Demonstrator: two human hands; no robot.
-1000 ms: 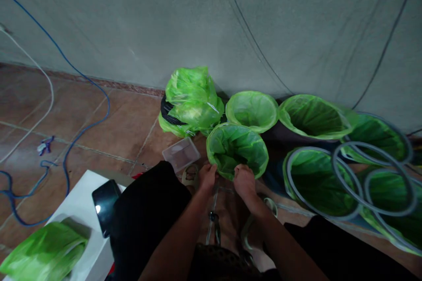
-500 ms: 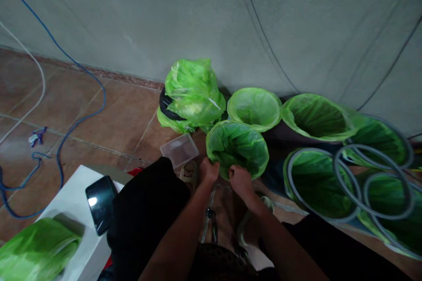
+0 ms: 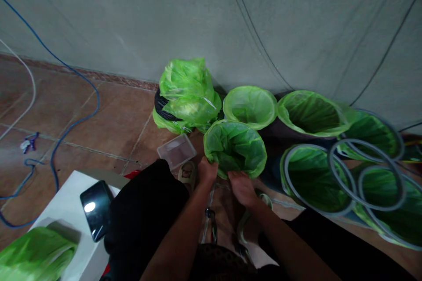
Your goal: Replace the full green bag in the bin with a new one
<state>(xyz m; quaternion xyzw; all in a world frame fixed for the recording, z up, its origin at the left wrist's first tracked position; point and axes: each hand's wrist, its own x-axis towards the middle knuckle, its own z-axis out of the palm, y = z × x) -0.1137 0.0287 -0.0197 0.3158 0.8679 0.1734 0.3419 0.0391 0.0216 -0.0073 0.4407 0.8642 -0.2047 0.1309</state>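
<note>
Right in front of me stands a bin lined with a translucent green bin liner (image 3: 252, 147), its mouth spread wide and folded over the rim. At the near left of that rim my left hand (image 3: 207, 172) is closed on the liner's edge. My right hand (image 3: 242, 188) grips the near edge, a little to the right, with its fingertips partly hidden by the plastic. The bin's outer wall is mostly hidden behind the liner and my hands.
Several other lined bins stand to the right, including one (image 3: 250, 105) behind mine; loose grey rings (image 3: 365, 142) lie on some. Left are filled green bags (image 3: 187, 92), a clear plastic box (image 3: 176, 151), a white surface (image 3: 62, 202) with a phone (image 3: 97, 210), and a blue cable (image 3: 75, 123).
My right hand has shifted along the near rim, its fingers now lying lower over the liner's edge. The left hand stays at its spot. The view has swung slightly to the right.
</note>
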